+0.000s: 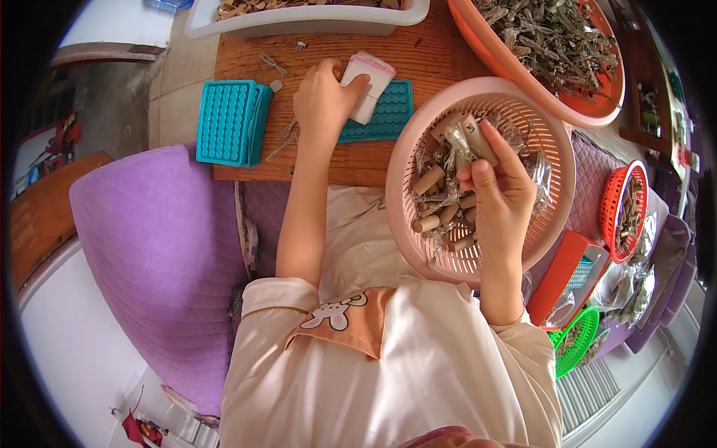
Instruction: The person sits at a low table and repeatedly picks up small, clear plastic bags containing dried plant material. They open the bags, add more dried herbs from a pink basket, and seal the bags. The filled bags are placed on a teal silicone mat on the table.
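Observation:
My left hand (323, 97) is closed at the edge of a stack of small white packets or bags (376, 81) with a pink border, its thumb lying over them. The stack rests partly on a teal tray (388, 119) with round cups. Over a pink slotted basket (404, 168), my right hand (506, 194) pinches a short brown cylinder (482, 140) and some crinkled clear wrapping between thumb and fingers. More brown cylinders (429, 179) and clear-wrapped pieces lie below in the basket. Part of the held piece is hidden by my fingers.
Several teal cup trays (224, 123) are stacked at the wooden table's left edge. A white tub (314, 24) stands at the back, an orange basin (571, 104) of dried or wrapped pieces at back right. Red (615, 201) and green (586, 328) baskets and a red box (562, 276) sit right.

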The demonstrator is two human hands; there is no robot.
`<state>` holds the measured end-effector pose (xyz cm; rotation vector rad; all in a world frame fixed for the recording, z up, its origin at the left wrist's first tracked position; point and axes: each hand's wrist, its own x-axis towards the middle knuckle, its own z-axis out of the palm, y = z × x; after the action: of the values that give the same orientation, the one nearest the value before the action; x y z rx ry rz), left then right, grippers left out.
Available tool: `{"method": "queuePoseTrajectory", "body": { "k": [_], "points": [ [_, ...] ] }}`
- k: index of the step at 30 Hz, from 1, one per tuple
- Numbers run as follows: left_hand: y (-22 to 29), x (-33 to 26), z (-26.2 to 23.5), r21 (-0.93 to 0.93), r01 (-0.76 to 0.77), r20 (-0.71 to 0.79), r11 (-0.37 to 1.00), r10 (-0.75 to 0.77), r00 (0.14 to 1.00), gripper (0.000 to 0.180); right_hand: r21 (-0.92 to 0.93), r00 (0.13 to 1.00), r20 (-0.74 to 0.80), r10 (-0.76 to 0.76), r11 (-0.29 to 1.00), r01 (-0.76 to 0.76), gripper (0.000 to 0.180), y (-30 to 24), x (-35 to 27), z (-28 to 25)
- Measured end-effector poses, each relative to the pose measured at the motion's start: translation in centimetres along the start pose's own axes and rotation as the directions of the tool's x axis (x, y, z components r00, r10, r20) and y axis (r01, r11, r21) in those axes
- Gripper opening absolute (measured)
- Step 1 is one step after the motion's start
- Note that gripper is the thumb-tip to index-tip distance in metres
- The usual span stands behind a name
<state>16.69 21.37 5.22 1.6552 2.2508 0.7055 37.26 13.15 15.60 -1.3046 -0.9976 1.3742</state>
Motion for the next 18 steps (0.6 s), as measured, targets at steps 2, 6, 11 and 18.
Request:
{"method": "queuePoseTrajectory", "body": {
  "k": [2,6,11,18],
  "points": [
    [-0.8,0.7,0.8,-0.072,0.062,0.117,0.995,-0.053,0.992,0.034,-0.004,0.999,0.035,0.021,1.000,-0.021,0.034,0.1,0.0,-0.1],
    [-2.1,1.4,1.2,-0.191,0.144,0.220,0.971,-0.100,0.970,0.033,-0.028,0.998,0.048,0.048,0.999,-0.047,0.034,0.0,-0.1,0.0],
    [-1.8,1.7,0.9,-0.189,0.133,0.132,0.973,-0.109,0.985,0.028,-0.088,0.996,0.051,0.068,0.994,-0.063,0.034,-0.2,0.1,-0.4],
    [-3.1,1.2,2.4,-0.594,0.006,-0.145,0.805,-0.114,0.983,0.021,-0.094,0.996,0.087,0.036,0.995,-0.028,0.034,-0.6,0.6,-0.4]
  ]
}}
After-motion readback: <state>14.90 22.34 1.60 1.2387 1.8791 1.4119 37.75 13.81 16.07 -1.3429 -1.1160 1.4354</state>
